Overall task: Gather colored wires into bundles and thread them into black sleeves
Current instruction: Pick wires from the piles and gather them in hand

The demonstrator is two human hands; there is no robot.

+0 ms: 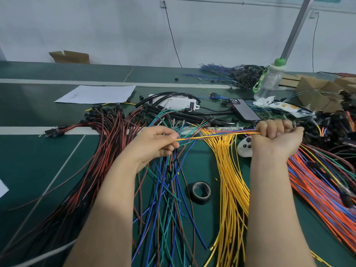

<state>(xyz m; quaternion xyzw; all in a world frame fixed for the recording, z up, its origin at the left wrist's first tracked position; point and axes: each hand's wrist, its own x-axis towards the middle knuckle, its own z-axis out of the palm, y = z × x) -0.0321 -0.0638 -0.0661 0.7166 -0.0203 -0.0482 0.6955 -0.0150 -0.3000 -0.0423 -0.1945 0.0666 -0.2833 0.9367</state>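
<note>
Pulling the bundle (217, 136) straight
Left hand (159, 141) pinches one end, right hand (275, 132) grips the other, above the surface (38, 160). Next, I think, it goes into a sleeve (179, 114) at twelve o'clock.

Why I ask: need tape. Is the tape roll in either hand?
No, the tape roll lies on the table; left hand and right hand hold the wire bundle.

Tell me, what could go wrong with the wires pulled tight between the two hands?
The left hand only pinches the wire bundle, so a thin wire could slip free. The bundle passes over the loose yellow wires and the blue and green wires; one might snag and get dragged along.
</note>
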